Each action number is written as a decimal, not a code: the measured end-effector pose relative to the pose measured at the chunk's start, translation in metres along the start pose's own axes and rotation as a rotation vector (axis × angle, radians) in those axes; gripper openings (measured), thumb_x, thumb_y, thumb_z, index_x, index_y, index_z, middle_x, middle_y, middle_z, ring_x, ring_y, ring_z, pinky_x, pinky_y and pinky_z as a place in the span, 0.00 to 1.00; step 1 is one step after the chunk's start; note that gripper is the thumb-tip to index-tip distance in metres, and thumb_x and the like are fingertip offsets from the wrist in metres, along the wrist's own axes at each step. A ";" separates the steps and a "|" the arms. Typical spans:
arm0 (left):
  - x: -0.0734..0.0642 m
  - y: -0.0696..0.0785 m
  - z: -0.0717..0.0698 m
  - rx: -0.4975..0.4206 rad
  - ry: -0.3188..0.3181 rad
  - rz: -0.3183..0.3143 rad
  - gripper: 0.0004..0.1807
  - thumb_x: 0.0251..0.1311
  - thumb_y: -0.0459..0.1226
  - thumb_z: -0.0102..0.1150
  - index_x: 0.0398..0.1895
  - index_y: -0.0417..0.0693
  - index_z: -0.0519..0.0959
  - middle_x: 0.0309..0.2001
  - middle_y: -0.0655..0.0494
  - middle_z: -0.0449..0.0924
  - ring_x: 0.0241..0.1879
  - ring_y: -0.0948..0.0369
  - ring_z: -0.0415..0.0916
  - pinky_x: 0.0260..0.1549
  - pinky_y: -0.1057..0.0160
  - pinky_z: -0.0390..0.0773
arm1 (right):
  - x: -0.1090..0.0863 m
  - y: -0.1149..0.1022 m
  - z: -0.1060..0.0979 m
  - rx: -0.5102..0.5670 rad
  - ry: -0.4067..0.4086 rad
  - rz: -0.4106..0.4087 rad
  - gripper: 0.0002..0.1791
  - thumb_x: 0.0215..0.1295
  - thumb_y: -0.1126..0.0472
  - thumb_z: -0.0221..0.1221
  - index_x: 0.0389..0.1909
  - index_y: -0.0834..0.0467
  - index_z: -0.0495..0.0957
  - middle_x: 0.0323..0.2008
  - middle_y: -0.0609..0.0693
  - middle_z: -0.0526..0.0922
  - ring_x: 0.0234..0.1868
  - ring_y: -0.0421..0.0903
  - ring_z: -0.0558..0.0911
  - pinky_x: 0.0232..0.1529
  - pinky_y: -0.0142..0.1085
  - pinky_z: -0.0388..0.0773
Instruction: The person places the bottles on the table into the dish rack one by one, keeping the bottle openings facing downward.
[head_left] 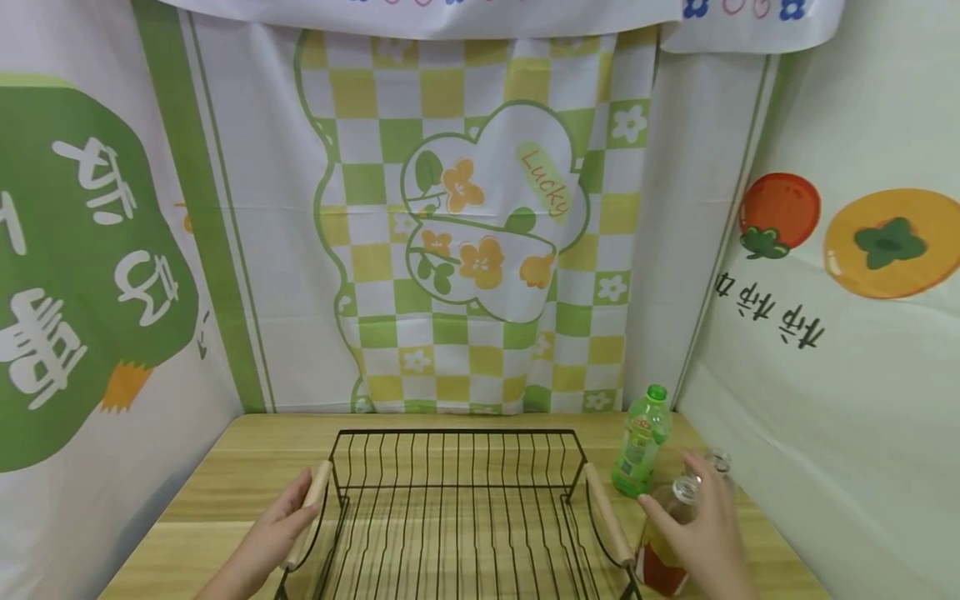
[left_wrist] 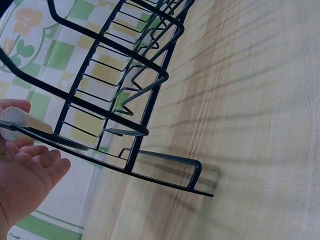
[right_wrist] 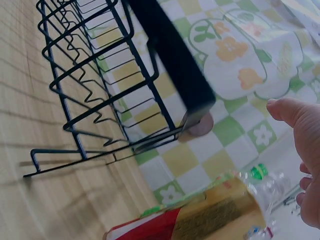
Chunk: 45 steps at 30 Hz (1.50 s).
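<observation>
A black wire rack (head_left: 457, 487) with two wooden handles stands on the table. My left hand (head_left: 273, 529) is at the left wooden handle (head_left: 309, 512), touching it; in the left wrist view its fingers (left_wrist: 42, 162) lie loosely extended below the handle's end. My right hand (head_left: 708, 529) hovers over the bottles right of the rack, thumb stretched out toward the right handle (head_left: 607, 517). Beneath it is a bottle with a red and yellow-brown label (right_wrist: 200, 215). Behind stands a green bottle (head_left: 641, 442). Another clear bottle top (head_left: 718, 461) is partly hidden by my right fingers.
The wooden table (head_left: 247, 450) ends against a checked cloth (head_left: 480, 350) at the back. Printed white cloth walls (head_left: 840, 400) close in both sides. The rack's near end runs out of the head view.
</observation>
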<state>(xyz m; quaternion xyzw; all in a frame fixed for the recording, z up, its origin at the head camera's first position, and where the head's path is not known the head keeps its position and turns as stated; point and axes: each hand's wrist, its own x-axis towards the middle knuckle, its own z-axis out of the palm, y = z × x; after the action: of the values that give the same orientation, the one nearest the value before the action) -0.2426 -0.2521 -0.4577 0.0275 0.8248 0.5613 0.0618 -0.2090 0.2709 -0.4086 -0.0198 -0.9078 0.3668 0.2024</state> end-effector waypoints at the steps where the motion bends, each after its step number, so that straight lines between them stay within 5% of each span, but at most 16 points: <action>1: 0.000 -0.001 0.001 -0.013 -0.003 -0.006 0.39 0.74 0.38 0.43 0.76 0.29 0.37 0.76 0.29 0.36 0.75 0.38 0.38 0.71 0.42 0.48 | -0.001 0.003 0.000 0.011 -0.004 0.020 0.53 0.59 0.44 0.67 0.73 0.66 0.49 0.70 0.72 0.55 0.68 0.72 0.57 0.58 0.73 0.61; 9: 0.001 -0.003 0.005 -0.054 -0.004 -0.023 0.37 0.74 0.37 0.43 0.77 0.35 0.39 0.77 0.32 0.36 0.75 0.39 0.39 0.71 0.39 0.51 | -0.008 0.025 0.003 0.040 0.055 0.055 0.55 0.58 0.49 0.69 0.74 0.69 0.47 0.68 0.74 0.58 0.65 0.72 0.61 0.56 0.67 0.65; 18: -0.001 -0.006 0.005 -0.111 -0.010 -0.014 0.38 0.74 0.35 0.42 0.77 0.34 0.37 0.77 0.31 0.31 0.76 0.37 0.33 0.72 0.37 0.43 | -0.008 0.043 0.012 0.083 -0.033 0.186 0.60 0.57 0.47 0.69 0.76 0.66 0.40 0.70 0.76 0.51 0.67 0.77 0.57 0.60 0.72 0.60; 45: 0.001 -0.008 0.005 -0.116 -0.003 0.006 0.37 0.73 0.34 0.42 0.77 0.34 0.37 0.77 0.31 0.31 0.75 0.36 0.33 0.71 0.40 0.41 | -0.010 0.081 0.040 0.162 -0.020 0.238 0.61 0.54 0.55 0.72 0.74 0.69 0.38 0.66 0.78 0.53 0.62 0.76 0.64 0.60 0.66 0.66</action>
<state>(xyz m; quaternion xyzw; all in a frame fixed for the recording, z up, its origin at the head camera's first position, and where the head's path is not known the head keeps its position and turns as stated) -0.2426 -0.2506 -0.4669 0.0271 0.7909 0.6081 0.0631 -0.2241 0.3019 -0.4933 -0.1073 -0.8684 0.4606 0.1491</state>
